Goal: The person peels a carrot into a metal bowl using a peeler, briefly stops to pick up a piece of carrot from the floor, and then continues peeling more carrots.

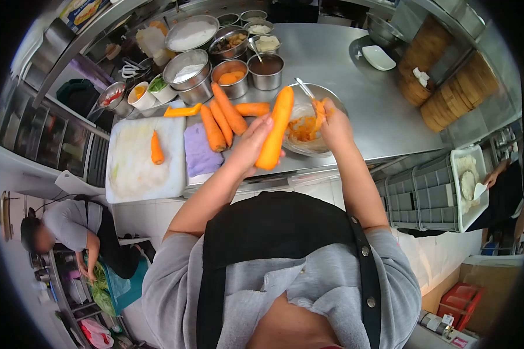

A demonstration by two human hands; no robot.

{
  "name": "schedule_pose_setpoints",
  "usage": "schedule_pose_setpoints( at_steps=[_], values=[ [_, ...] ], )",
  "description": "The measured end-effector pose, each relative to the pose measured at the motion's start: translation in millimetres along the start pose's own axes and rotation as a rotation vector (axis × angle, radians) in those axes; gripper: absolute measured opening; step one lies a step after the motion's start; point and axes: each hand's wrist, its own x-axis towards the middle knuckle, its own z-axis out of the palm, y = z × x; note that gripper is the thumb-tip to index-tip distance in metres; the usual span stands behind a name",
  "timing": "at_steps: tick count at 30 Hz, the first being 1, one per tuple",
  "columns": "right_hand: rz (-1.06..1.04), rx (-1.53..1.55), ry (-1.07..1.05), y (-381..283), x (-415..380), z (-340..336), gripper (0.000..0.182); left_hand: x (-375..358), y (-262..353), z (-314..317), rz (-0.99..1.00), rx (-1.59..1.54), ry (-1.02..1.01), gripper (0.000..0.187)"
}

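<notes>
A bright, peeled-looking carrot (276, 131) is gripped upright and slightly tilted in my left hand (251, 142). My right hand (336, 125) is closed over the metal bowl (339, 96), with orange peel at its fingers and a metal-handled tool (303, 86) sticking up beside them; its working end is hidden. Orange peelings (301, 129) lie in the bowl on a clear plastic lining. Left of my left hand, several whole carrots (212, 129) rest on the steel counter. A small carrot (156, 148) lies on the white cutting board (125, 177), next to a folded purple cloth (202, 148).
Metal containers (266, 74) of ingredients line the counter's back left. A yellow peeler (183, 110) lies above the board. Bamboo steamers (460, 93) and a grey crate (416, 195) stand right. One person (78, 227) bends over greens at lower left; another person's hand (492, 176) is at far right.
</notes>
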Motion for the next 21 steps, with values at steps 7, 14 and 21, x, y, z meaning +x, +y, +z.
schedule_pose_setpoints(
  at_steps=[7, 14, 21],
  values=[
    [-0.18, -0.204, 0.151, -3, -7, -1, 0.019, 48, 1, -20, -0.047, -0.382, 0.016, 0.042],
    [-0.1, 0.025, 0.055, -1, -22, -7, 0.028, 64, 12, 3, -0.097, -0.434, 0.099, 0.038],
    [-0.118, 0.227, -0.033, -20, -44, -11, 0.029, 106, 3, 4, -0.091, -0.46, 0.17, 0.037]
  ],
)
